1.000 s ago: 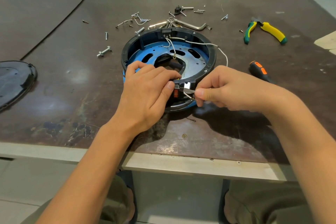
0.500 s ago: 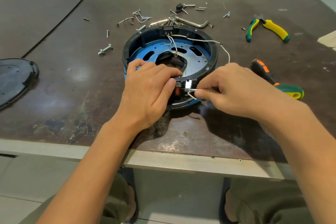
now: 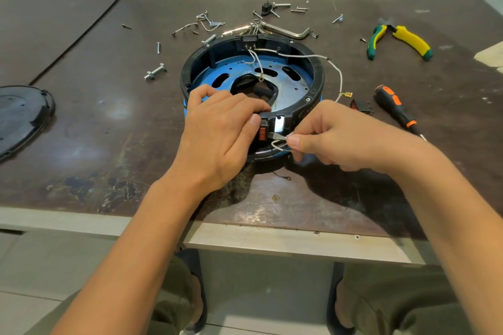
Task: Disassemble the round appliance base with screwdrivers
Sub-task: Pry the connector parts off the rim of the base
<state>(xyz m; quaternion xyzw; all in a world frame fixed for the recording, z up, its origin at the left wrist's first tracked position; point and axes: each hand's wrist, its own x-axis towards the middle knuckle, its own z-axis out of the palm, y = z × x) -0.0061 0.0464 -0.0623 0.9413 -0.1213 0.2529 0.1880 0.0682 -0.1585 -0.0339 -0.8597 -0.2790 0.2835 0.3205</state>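
Well, round base (image 3: 313,81) sits mid-table (image 3: 109,117), toward near edge. Left grip (image 3: 217,128) curls over its near rim, thumb by red switch (image 3: 262,132); right grip (image 3: 334,136) pinches a white wire (image 3: 275,147) there. Screwdriver (image 3: 394,106) just right, pliers (image 3: 408,41) far right, loose screws (image 3: 155,72) & hex key (image 3: 288,31) behind, black cover (image 3: 21,114) left. Tabletop dark brown, scuffed, glossy; pale floor (image 3: 40,266) below.

Near the table's (image 3: 81,128) front edge, the left hand (image 3: 217,133) is gripping the round base's (image 3: 313,95) rim while the right hand (image 3: 337,139) is pinching a white wire (image 3: 276,147).
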